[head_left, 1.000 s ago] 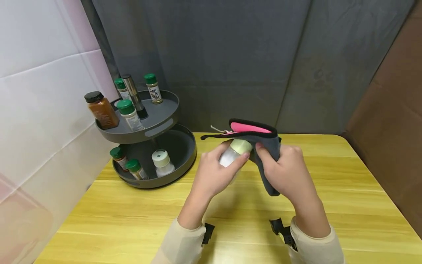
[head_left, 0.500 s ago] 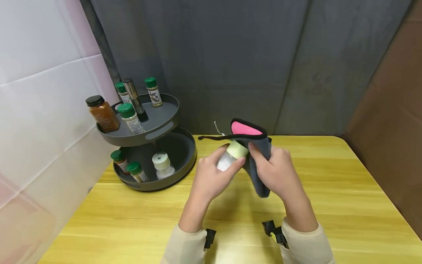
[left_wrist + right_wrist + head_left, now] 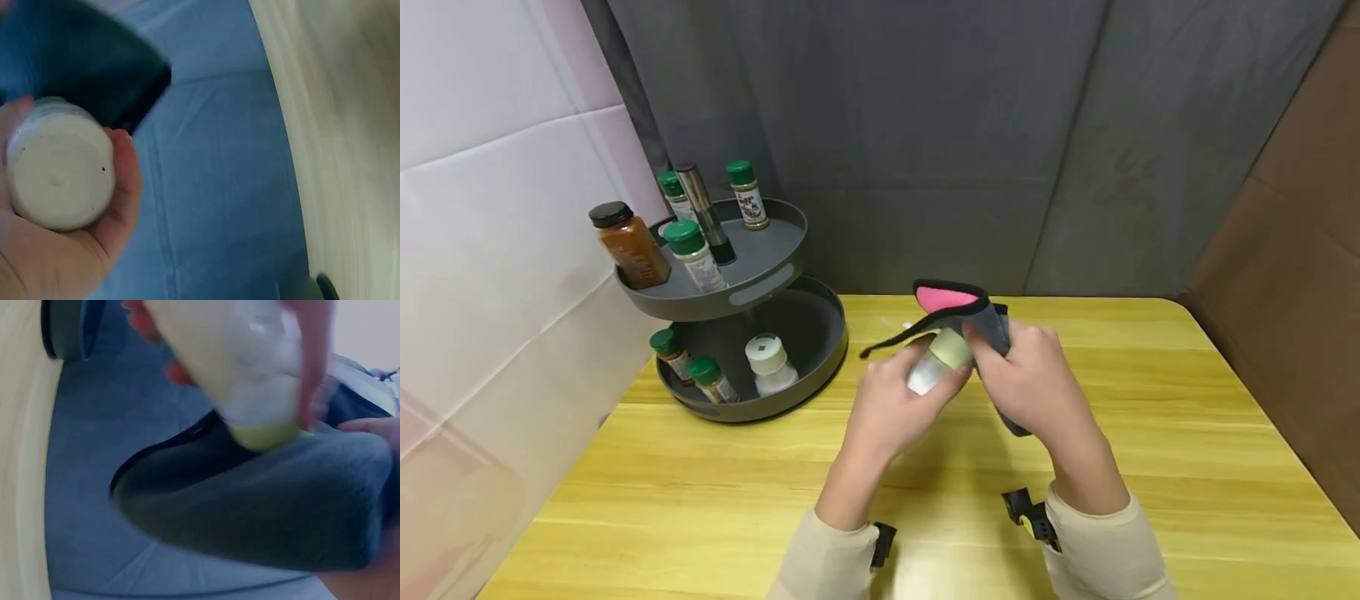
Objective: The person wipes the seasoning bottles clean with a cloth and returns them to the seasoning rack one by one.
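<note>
My left hand (image 3: 887, 408) grips a seasoning shaker (image 3: 927, 373) with white contents and a pale yellow-green cap, tilted above the table. Its round base (image 3: 59, 172) faces the camera in the left wrist view, with fingers and thumb curled round the sides. A grey cleaning cloth (image 3: 992, 331) with black edging and a pink face is pinched in my right hand (image 3: 1037, 383), the thumb on top. One corner of it stretches left behind the shaker. In the right wrist view the cap (image 3: 265, 434) lies against a fold of grey fabric (image 3: 262, 506); the right fingers are mostly hidden by the cloth.
At left stands a grey two-tier turntable rack (image 3: 831, 342). Its upper tier bears a brown jar (image 3: 634, 254), several green-capped bottles and a metallic cylinder (image 3: 703, 208). A second white-capped shaker (image 3: 770, 367) and green-capped bottles (image 3: 713, 381) stand below. A grey curtain (image 3: 917, 167) hangs behind.
The right hand and cloth have shifted slightly left over the second. The cloth's long corner now slants down to the left, and its white string has dropped mostly out of sight. The shaker stays gripped.
</note>
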Demonstrator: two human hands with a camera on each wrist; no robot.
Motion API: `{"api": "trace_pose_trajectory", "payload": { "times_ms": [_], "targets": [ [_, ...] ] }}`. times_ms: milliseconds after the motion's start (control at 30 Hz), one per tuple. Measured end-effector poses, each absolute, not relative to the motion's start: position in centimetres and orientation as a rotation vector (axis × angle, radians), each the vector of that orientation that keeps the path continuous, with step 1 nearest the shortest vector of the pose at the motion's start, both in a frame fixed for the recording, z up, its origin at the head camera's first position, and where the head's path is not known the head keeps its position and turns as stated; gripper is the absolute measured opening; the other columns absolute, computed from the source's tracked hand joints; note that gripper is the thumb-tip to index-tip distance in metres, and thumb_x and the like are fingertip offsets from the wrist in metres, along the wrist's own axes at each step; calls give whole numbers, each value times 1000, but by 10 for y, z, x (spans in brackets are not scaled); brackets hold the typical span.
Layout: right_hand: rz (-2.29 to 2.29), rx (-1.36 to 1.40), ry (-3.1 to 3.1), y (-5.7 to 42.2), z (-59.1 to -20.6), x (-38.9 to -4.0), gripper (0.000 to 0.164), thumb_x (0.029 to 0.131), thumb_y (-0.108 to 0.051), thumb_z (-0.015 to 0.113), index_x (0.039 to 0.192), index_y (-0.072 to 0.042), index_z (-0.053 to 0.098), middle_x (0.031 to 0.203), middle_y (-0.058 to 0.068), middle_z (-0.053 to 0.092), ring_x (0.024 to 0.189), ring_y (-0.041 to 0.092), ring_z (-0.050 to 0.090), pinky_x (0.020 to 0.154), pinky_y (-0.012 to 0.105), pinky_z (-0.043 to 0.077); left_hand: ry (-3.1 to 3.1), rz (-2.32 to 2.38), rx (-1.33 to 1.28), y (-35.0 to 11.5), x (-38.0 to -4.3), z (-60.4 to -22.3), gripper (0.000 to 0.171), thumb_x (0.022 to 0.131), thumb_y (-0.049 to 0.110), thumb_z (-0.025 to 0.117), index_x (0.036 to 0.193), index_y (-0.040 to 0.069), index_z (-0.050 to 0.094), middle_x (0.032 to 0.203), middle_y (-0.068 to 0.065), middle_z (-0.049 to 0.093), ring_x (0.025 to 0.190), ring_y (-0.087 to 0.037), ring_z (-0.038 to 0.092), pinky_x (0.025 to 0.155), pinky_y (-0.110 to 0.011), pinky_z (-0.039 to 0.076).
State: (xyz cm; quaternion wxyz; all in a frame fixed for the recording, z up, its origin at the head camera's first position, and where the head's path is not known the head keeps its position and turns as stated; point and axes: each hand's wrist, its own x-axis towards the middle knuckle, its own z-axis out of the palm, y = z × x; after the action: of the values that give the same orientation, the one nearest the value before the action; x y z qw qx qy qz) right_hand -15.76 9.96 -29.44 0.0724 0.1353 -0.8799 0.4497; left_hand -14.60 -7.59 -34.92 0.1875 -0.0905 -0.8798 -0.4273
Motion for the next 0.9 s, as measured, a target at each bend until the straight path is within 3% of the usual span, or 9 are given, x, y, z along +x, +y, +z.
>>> {"api": "trace_pose_trajectory", "payload": {
  "times_ms": [100,300,533,733,900],
  "targets": [
    [1401,408,-2594,97,-296,-164,45,108,-36,58,73,-7,59,65,8,57,62,25,57,64,38,46,-2459,-1213,-284,-74,-144,-350,45,94,50,76,125,18,76,93,-4,78,72,-15,65,58,-28,51],
    [1428,376,-2695,100,-299,-164,46,108,-37,58,77,-4,64,71,11,67,64,24,65,65,37,52,-2432,-1309,-104,-80,-144,-349,47,93,50,77,124,16,75,89,-7,75,68,-16,63,56,-31,51],
    [1336,485,-2576,94,-296,-164,48,107,-36,62,69,-9,55,60,4,50,58,25,52,62,38,43,-2423,-1251,-190,-80,-145,-350,48,93,50,76,128,18,76,99,-7,79,74,-18,67,59,-30,53],
    [1317,401,-2770,98,-288,-163,48,108,-41,56,75,-7,63,67,7,63,62,24,61,64,37,48,-2441,-1305,-170,-78,-142,-352,46,92,50,77,123,16,76,89,-7,76,69,-16,63,55,-30,52],
    [1200,594,-2739,97,-275,-158,45,107,-37,57,70,-11,59,58,-1,46,51,20,48,55,35,42,-2410,-1226,-272,-77,-143,-356,38,93,45,77,119,18,77,92,-3,79,73,-16,66,62,-30,53]
  ]
}}
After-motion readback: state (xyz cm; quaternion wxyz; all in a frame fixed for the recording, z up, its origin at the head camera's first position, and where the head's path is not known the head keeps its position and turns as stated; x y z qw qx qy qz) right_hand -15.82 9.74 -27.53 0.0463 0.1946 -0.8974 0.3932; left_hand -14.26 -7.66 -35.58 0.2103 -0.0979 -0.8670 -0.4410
